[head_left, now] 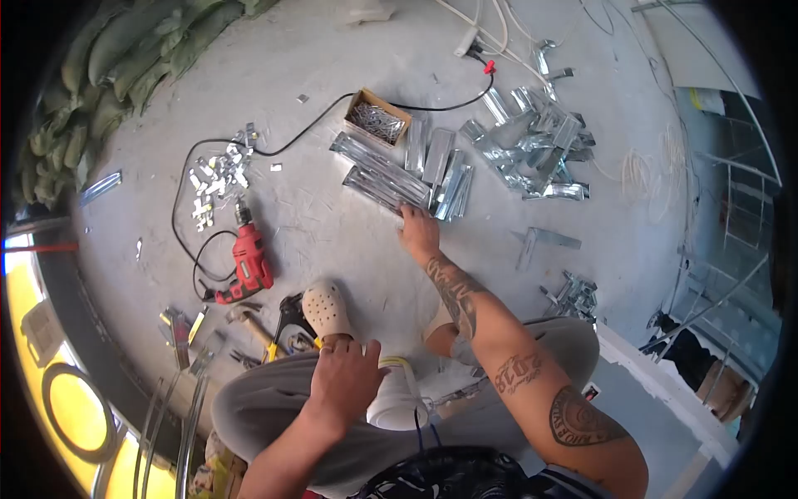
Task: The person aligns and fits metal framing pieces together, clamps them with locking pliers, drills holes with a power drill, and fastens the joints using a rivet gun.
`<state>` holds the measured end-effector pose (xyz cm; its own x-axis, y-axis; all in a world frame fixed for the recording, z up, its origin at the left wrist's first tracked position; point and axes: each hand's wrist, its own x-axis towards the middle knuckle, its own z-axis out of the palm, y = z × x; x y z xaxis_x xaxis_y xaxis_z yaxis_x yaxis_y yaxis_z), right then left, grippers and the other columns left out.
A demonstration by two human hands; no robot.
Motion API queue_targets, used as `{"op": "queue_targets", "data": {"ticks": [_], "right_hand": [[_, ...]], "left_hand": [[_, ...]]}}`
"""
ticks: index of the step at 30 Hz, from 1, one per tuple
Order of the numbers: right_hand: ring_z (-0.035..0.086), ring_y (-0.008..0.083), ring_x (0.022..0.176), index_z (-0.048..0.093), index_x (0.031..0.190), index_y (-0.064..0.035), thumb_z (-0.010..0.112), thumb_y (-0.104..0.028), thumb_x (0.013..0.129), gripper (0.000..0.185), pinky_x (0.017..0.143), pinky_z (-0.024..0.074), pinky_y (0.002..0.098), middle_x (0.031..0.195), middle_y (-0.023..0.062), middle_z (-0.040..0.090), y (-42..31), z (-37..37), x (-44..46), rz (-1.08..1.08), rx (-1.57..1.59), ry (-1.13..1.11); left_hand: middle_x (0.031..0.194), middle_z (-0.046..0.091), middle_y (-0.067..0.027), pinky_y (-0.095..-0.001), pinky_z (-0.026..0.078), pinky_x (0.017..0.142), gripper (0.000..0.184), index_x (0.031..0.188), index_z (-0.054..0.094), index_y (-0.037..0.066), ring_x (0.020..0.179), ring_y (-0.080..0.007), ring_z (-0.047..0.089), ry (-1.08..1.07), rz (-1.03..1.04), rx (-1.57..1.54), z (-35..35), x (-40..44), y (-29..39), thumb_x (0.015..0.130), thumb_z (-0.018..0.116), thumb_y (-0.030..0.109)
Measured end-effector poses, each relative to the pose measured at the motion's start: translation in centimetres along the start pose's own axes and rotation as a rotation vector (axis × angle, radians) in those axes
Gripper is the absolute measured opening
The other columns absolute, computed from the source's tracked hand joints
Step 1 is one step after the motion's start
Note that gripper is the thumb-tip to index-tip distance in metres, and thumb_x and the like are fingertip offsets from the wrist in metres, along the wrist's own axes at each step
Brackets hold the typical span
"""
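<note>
In the head view, the right hand [420, 230] reaches forward with its fingertips at the near end of long, shiny metal strips [380, 170], which lie side by side in a slanting stack on the grey, scuffed concrete floor [320, 233]. The fingers are bent close together, but whether they grip a strip or only touch it cannot be told. The left hand [345, 378] hangs back above the knee, its fingers loosely parted and nothing visible in it, beside a smooth white plastic bucket [397, 401]. Just beyond the strips sits a small, open brown cardboard box [368, 135] filled with thin, silvery fasteners [381, 122]. Shorter, flat-faced metal pieces [439, 156] stand close by on the right, and farther right spreads a jumbled heap of bent, glossy metal profiles [544, 148]. To the left lies a red, hard-cased corded drill [250, 259], its chuck pointing towards a scatter of small bright metal offcuts [220, 179]; a black rubbery cable [320, 125] curves across the floor. A wooden-handled hammer [252, 323] rests near a perforated beige clog [327, 308]. Creased, dull green sacks [116, 58] are piled at the upper left.
</note>
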<state>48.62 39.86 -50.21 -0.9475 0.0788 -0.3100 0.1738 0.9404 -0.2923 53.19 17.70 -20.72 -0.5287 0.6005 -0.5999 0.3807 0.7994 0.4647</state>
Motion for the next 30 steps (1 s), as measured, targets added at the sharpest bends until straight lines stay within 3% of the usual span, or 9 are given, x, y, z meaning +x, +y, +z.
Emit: {"op": "queue_targets", "data": {"ticks": [6,11,15,19,21,22,25,27,30], "right_hand": [[0.064,0.0347,0.09,0.062,0.105,-0.0098,0.071,-0.024,0.078,0.031,0.084,0.0483,0.0477,0.097,0.0116,0.069,-0.1,1.6,-2.4,-0.048,0.051,0.002],[0.063,0.0314,0.064,0.062,0.082,-0.0005,0.073,-0.029,0.076,0.031,0.062,0.0482,0.0447,0.071,0.0162,0.066,-5.9,-4.2,-4.8,-0.004,0.469,-0.127],[0.056,0.0224,0.058,0.06,0.077,0.0006,0.074,-0.03,0.077,0.033,0.058,0.045,0.0392,0.066,0.0144,0.062,-12.0,-13.0,-8.1,-0.09,0.741,-0.107],[0.062,0.0218,0.063,0.065,0.085,0.0004,0.072,-0.026,0.076,0.029,0.062,0.0485,0.0375,0.07,0.0125,0.064,-17.6,-23.4,-12.9,-0.249,0.757,0.002],[0.065,0.0264,0.076,0.065,0.091,-0.0022,0.071,-0.023,0.076,0.026,0.068,0.0505,0.0404,0.079,0.0125,0.064,-19.2,-26.3,-14.8,-0.427,0.483,0.304],[0.062,0.0316,0.092,0.064,0.095,-0.0024,0.07,-0.024,0.077,0.029,0.075,0.0513,0.0444,0.092,0.0153,0.062,-19.3,-27.3,-15.5,-0.458,0.263,0.349],[0.06,0.0342,0.098,0.063,0.097,-0.0004,0.071,-0.034,0.077,0.039,0.08,0.0516,0.0443,0.099,0.0179,0.059,-19.0,-30.6,-17.8,-0.506,-0.085,0.463],[0.06,0.034,0.097,0.062,0.101,0.0004,0.072,-0.038,0.079,0.046,0.079,0.0518,0.0436,0.103,0.0187,0.058,-18.6,-33.0,-20.0,-0.504,-0.091,0.493],[0.061,0.0341,0.096,0.061,0.108,0.002,0.072,-0.046,0.081,0.056,0.08,0.0518,0.041,0.105,0.0191,0.057,-15.8,-35.4,-20.6,-0.48,0.006,0.47]], "left_hand": [[0.089,0.066,-0.0132,-0.0445,0.048,0.086,0.035,0.101,0.06,0.004,0.092,-0.0304,0.065,0.073,-0.059,-0.029,-1.1,-1.2,-1.2,0.085,0.071,0.033],[0.086,0.067,-0.0168,-0.0437,0.051,0.079,0.039,0.1,0.06,0.003,0.087,-0.0327,0.067,0.316,-0.095,-0.005,-1.9,-3.3,-1.8,0.085,0.069,0.037],[0.098,0.069,-0.0231,-0.0467,0.051,0.085,0.054,0.109,0.061,-0.003,0.092,-0.0382,0.067,0.338,-0.426,-0.111,-4.7,-4.3,-1.4,0.091,0.061,0.049],[0.107,0.069,-0.0238,-0.0409,0.051,0.086,0.054,0.119,0.06,-0.005,0.099,-0.0349,0.068,0.683,-0.388,-0.339,-4.5,-3.3,-1.0,0.098,0.054,0.044],[0.1,0.069,-0.0094,-0.0352,0.05,0.08,0.05,0.117,0.059,-0.004,0.089,-0.0223,0.065,0.847,0.121,-1.037,-3.5,-1.6,-0.9,0.102,0.049,0.042],[0.1,0.069,-0.0094,-0.0352,0.05,0.08,0.05,0.117,0.059,-0.004,0.089,-0.0223,0.065,0.851,0.131,-1.031,-3.5,-1.2,-0.7,0.102,0.049,0.042],[0.088,0.053,0.0006,-0.0272,0.042,0.067,0.035,0.109,0.058,0.003,0.075,-0.0097,0.048,0.65,0.29,-1.506,-3.4,-1.9,0.8,0.106,0.043,0.034],[0.097,0.059,-0.0053,-0.0306,0.047,0.074,0.038,0.115,0.056,0.0,0.084,-0.014,0.057,0.725,0.323,-1.497,-3.3,-2.0,1.2,0.106,0.041,0.034],[0.122,0.061,-0.0156,-0.0452,0.05,0.095,0.041,0.126,0.05,-0.001,0.113,-0.0271,0.061,0.376,0.599,-1.662,-3.3,-1.3,0.1,0.106,0.041,0.033]]}}
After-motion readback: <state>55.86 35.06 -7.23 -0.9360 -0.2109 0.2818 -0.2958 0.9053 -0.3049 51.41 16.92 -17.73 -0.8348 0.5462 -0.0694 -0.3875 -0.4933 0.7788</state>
